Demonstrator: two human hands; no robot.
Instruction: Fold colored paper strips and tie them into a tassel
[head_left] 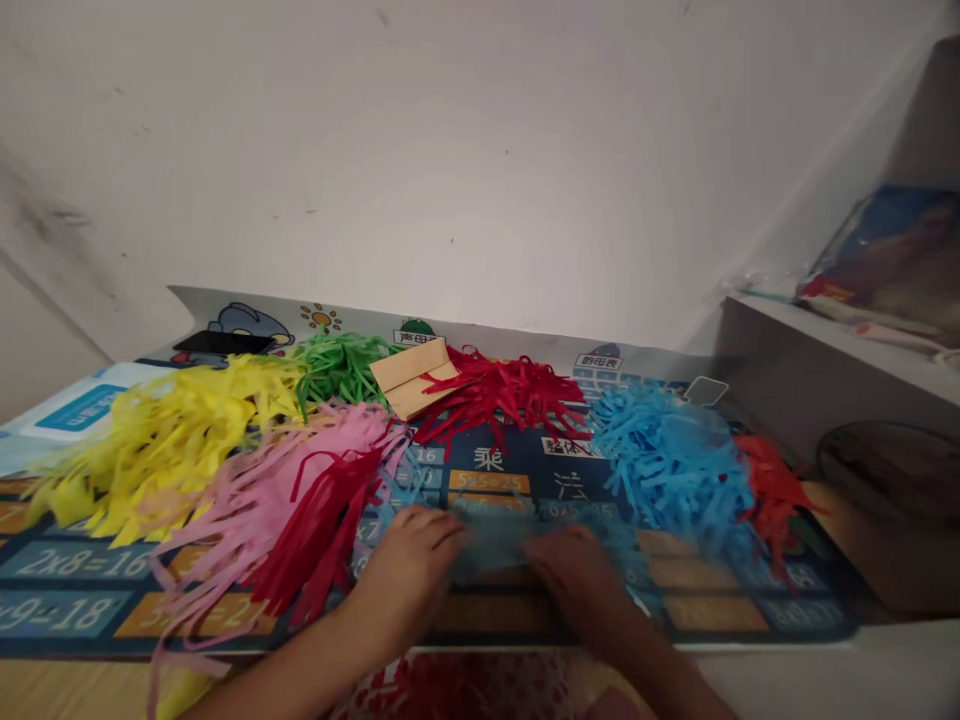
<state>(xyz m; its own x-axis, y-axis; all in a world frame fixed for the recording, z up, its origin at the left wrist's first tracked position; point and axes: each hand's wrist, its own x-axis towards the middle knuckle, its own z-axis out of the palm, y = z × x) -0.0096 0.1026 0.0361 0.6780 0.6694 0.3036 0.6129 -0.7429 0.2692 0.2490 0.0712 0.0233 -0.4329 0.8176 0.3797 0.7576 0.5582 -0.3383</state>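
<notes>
A piece of fringed blue tissue paper [496, 540] is stretched between my two hands, low over the mat, and is blurred by motion. Its left end is gripped by my left hand [421, 555], fingers curled closed. My right hand [576, 575] is closed on the other end; its fingertips are smeared. Dark red paper strips [322, 525] and pink fringed paper [270, 480] lie just left of my left hand. Beyond my right hand rests a pile of blue fringed paper [671, 455].
Yellow [180, 430], green [341, 365] and red fringed paper [502, 395] piles lie along the back, with a folded tan card [416, 378]. Under them is a printed multiplication mat [64, 560]. A black phone [225, 343] sits back left; a grey box [840, 400] stands right.
</notes>
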